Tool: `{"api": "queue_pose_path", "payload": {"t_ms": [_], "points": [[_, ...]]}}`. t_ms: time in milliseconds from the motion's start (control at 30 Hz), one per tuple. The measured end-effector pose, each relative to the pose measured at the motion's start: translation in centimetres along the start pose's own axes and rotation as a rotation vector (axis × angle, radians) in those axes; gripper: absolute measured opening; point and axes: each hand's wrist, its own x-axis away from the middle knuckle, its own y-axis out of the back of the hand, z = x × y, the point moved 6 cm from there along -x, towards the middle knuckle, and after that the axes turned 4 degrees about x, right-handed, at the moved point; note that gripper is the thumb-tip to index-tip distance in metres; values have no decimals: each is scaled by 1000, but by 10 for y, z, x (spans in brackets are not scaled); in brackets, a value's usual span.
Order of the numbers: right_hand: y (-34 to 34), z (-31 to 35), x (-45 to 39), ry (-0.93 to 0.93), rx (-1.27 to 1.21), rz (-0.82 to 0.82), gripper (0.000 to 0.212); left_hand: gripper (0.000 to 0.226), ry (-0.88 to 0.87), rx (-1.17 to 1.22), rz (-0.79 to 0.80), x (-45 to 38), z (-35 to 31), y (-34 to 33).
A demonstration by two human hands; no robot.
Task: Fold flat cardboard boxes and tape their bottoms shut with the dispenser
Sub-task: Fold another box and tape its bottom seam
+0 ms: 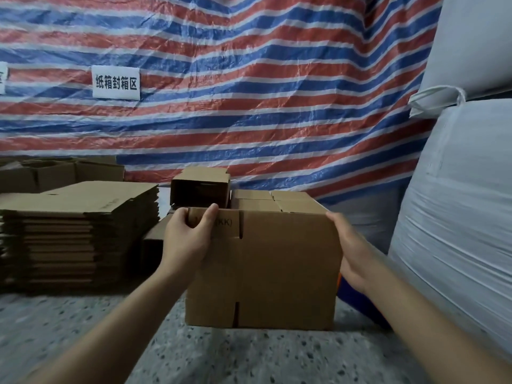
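Box [277,267]: plain brown cardboard, dark printed letters near its upper left edge. Stack of flat boxes [80,231]: same brown, edges showing darker layered bands. Tarp [249,92]: woven, striped red, blue and white. Sign [115,82]: white, black characters. Sacks [457,203]: white, faint woven lines. Floor [83,342]: grey, speckled dark and light. Orange and blue object [346,292], partly hidden beside the box.

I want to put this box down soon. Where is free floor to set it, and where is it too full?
Free: the speckled floor in front, between the flat cardboard stack and the held box, below both arms. Crowded: behind the box, where folded boxes and an open box sit; the right side is closed by white sacks.
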Motion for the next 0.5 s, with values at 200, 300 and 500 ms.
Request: {"api": "queue_pose_path", "payload": {"t_ms": [200,300,500], "points": [[-3,2,-4,33,-44,103,54,30,56,9,-42,4,3,0],[-2,-1,-7,53,-60,104,56,38,161,69,-31,7,8,-7],[2,1,-6,57,-198,218,65,72,211,24,-110,8,11,-13]]}}
